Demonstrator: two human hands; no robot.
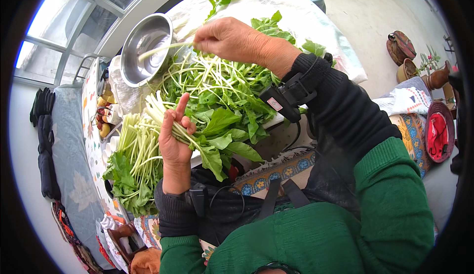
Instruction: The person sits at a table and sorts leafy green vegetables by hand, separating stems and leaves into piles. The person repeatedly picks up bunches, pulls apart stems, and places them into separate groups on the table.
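Note:
My left hand [176, 135] is closed around a bunch of leafy greens [218, 150], with pale stems jutting out past the thumb and leaves hanging to the right. One finger points up. Above the big heap, my right hand [226, 38] pinches a single green stalk [163, 51], whose pale end crosses in front of a steel bowl [146, 51]. Beneath my hands spreads a heap of loose leafy greens [222, 77] with tangled stems. Left of my left hand lies a pile of greens [137, 155], its stems laid side by side.
A white cloth [307, 18] covers the table under the greens. Fruit [104, 127] and white cups [111, 146] sit on the left, by a patterned tablecloth [89, 125]. Cables [296, 137] hang from the device on my right wrist. A woven basket [439, 131] stands far right.

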